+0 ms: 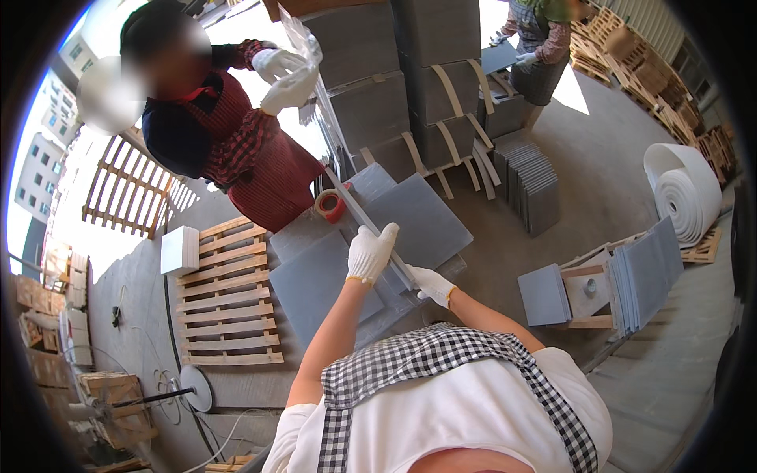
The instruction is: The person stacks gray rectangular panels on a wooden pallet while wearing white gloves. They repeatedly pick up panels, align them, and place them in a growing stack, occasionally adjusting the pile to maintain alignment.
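Note:
A long, narrow pale-grey strip slants across the work surface, from the far co-worker's side down toward me. White knit gloves cover both my hands. My left hand is closed round the strip near its close end, thumb pointing up and to the right. At that end my right hand pinches the strip, its fingers partly hidden. Beneath lie flat grey square slabs, one to the left and one to the right. A red tape roll rests left of the strip.
Across from me stands a co-worker in a red apron, gloved hands raised. Tall grey slab stacks rise behind the work surface. More slabs stand on the floor at right. A wooden pallet lies left; another person holds a slab.

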